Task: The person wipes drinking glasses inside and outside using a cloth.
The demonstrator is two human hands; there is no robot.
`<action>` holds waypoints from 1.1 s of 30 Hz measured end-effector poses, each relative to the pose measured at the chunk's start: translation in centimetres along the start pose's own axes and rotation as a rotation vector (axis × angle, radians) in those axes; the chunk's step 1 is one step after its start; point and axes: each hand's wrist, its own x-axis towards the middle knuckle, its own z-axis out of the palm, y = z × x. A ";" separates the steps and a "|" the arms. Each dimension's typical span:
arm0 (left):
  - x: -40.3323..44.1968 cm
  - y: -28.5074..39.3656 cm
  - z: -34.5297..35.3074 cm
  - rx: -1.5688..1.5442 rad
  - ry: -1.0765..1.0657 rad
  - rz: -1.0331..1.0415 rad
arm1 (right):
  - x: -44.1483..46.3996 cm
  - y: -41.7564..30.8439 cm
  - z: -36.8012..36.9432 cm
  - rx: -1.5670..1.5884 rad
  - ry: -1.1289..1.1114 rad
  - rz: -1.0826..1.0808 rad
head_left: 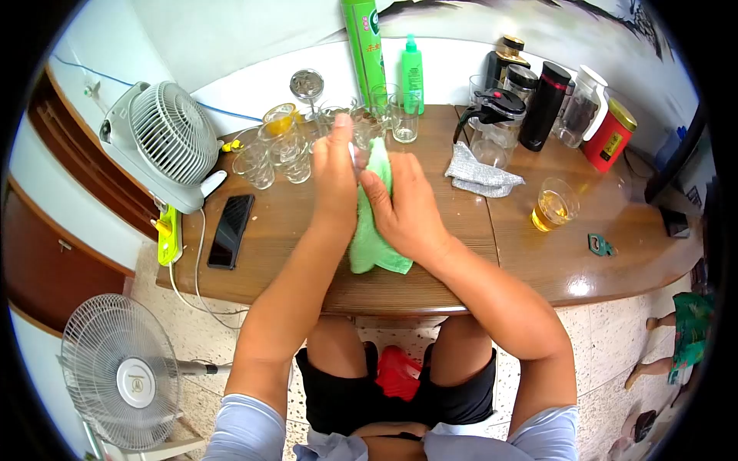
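A green cloth (375, 238) hangs between my two hands, its lower end reaching down over the table's front part. My left hand (334, 180) presses on it from the left, fingers pointing up and away. From the right, my right hand (409, 207) grips the cloth, thumb toward the left hand. A small pale, shiny bit shows between the hands; whether it is glass I cannot tell. Just beyond them stand several clear drinking glasses (292, 157), partly hidden by my left hand. Another clear glass (404, 123) stands upright behind my right hand.
Left on the wooden table (453, 261) are a small fan (173, 134) and a phone (231, 230). To the right stand a glass pot (492, 138), a folded grey cloth (480, 173), a glass of amber liquid (552, 211), a black flask (544, 107) and a red tin (610, 138).
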 end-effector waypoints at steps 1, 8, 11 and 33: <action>0.2 0.4 -0.1 -0.032 -0.001 -0.021 | -0.3 -0.1 0.3 0.009 -0.021 0.023; -1.3 -1.3 1.2 -0.174 -0.338 -0.283 | 2.1 2.2 -1.5 -0.025 0.232 0.055; -3.1 -1.6 2.9 -0.183 -0.372 -0.313 | 3.5 2.1 -3.4 0.166 0.356 0.319; -0.6 -2.6 1.1 -0.116 -0.333 -0.231 | 3.1 4.5 -1.5 0.266 0.236 0.313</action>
